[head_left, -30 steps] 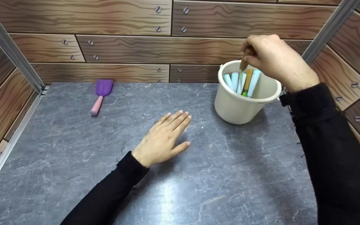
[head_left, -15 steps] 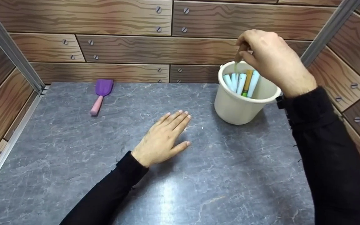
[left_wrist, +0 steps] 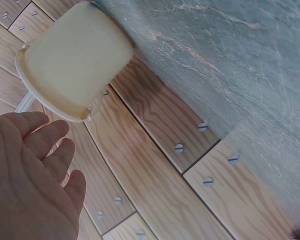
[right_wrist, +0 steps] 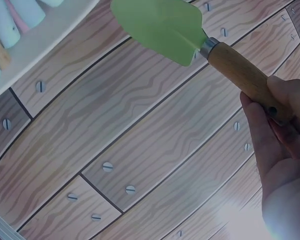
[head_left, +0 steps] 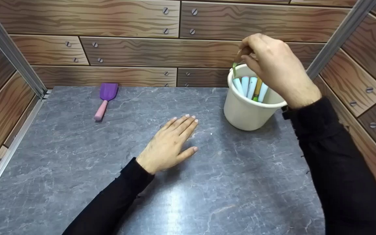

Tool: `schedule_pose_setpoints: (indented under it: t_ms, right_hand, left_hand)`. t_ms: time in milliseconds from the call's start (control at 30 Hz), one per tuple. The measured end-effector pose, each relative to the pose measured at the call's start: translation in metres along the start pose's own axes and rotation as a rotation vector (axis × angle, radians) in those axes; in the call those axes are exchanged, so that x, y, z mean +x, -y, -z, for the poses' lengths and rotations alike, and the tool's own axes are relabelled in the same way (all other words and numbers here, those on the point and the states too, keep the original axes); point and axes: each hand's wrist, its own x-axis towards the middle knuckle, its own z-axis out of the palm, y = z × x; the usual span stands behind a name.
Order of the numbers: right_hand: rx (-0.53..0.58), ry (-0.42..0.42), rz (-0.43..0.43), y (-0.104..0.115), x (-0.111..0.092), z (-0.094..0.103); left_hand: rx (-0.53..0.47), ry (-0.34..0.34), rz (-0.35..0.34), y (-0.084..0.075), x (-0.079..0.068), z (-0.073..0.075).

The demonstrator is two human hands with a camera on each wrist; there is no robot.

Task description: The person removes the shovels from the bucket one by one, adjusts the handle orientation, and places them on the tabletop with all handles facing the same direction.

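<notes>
In the head view my right hand [head_left: 274, 63] is raised over the cream bucket [head_left: 250, 114] at the back right. It grips a garden trowel [right_wrist: 160, 25] by the brown wooden handle, as the right wrist view shows; the blade is green with a metal collar. From the head, only a green sliver of that blade appears at the bucket's left rim. Several light blue handles [head_left: 252, 85] and a brown one [head_left: 258, 85] stand inside the bucket. My left hand [head_left: 168, 143] is held palm down over the middle of the grey table, fingers straight, holding nothing.
A small shovel [head_left: 108, 91] with a purple blade and pink handle lies at the back left of the table [head_left: 77, 169]. Wood-patterned walls [head_left: 129, 52] with metal corner posts [head_left: 335, 36] close in the back and both sides.
My right hand has moved left with the trowel, from above the handles to the bucket's left rim. The left hand has hardly moved; the shovel lies where it was.
</notes>
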Motion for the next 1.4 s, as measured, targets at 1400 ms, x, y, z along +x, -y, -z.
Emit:
schedule_pose_setpoints:
  t_ms: [1400]
  right_hand:
    - [0.139, -0.098, 0.059, 0.007, -0.043, -0.093]
  left_hand:
    - [-0.128, -0.038, 0.107, 0.014, 0.001, 0.006]
